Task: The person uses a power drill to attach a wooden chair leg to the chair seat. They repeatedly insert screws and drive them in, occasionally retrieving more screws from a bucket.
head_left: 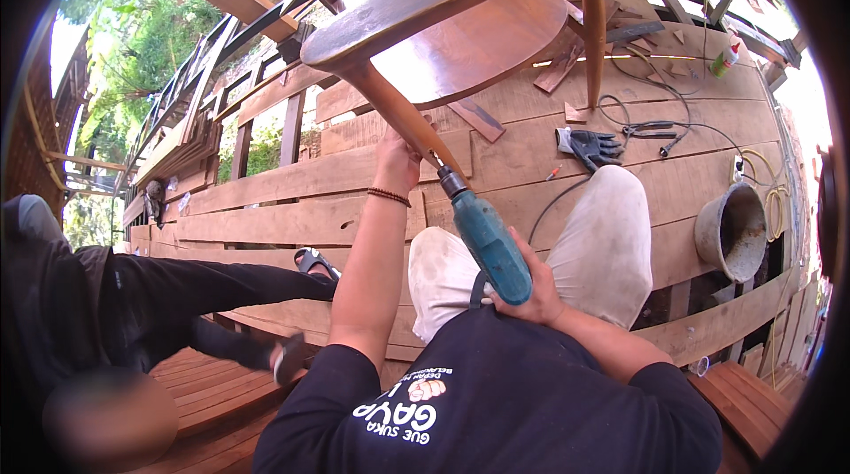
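Note:
A brown wooden chair (465, 45) with a glossy seat is tilted in front of me. My left hand (400, 158) is closed around the lower part of its near leg (385, 102); the leg partly hides the fingers. In my right hand (537, 290) is a teal power drill (492, 244), held by its rear end between my knees. The drill's black chuck (452, 180) points at the leg's end, and its bit meets or nearly meets the wood there. Exact contact is too small to tell.
Gaps run between the floor planks (292, 200). To the right are a dark work glove (591, 148), a black cable (660, 129), a grey bucket (733, 231) and a green spray can (724, 61). Wood offcuts (558, 67) lie behind the chair. Another person (177, 284) sits close at left.

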The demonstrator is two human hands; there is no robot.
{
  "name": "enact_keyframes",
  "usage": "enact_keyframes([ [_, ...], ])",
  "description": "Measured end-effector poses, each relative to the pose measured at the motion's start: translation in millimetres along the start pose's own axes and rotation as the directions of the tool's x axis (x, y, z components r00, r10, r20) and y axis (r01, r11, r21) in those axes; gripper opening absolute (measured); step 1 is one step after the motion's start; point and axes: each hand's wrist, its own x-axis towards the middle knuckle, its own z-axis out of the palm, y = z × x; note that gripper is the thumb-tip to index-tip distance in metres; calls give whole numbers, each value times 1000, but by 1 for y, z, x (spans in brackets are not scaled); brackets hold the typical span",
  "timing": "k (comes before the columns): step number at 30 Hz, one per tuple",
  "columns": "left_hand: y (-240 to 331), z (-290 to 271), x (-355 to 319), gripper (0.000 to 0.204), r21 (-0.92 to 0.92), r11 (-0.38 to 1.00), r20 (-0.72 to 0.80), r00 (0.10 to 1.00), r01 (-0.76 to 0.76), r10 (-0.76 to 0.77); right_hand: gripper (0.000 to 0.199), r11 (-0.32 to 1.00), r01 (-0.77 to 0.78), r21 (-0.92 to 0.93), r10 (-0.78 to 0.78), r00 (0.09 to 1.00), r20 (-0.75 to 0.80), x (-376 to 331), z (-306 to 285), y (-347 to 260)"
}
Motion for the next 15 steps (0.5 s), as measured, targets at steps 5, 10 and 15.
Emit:
enact_keyframes([
  [5,3,-10,-5,28,71,997,-91,996,23,-16,103,997,-28,68,30,999,-39,-6,3,5],
  [10,45,-3,-24,30,252,925,-79,946,-286,314,90,965,-107,241,163,961,-223,-8,1,26],
  [15,156,69,-65,35,212,748,228,776,-629,588,28,794,-215,569,481,794,-372,42,-1,45],
])
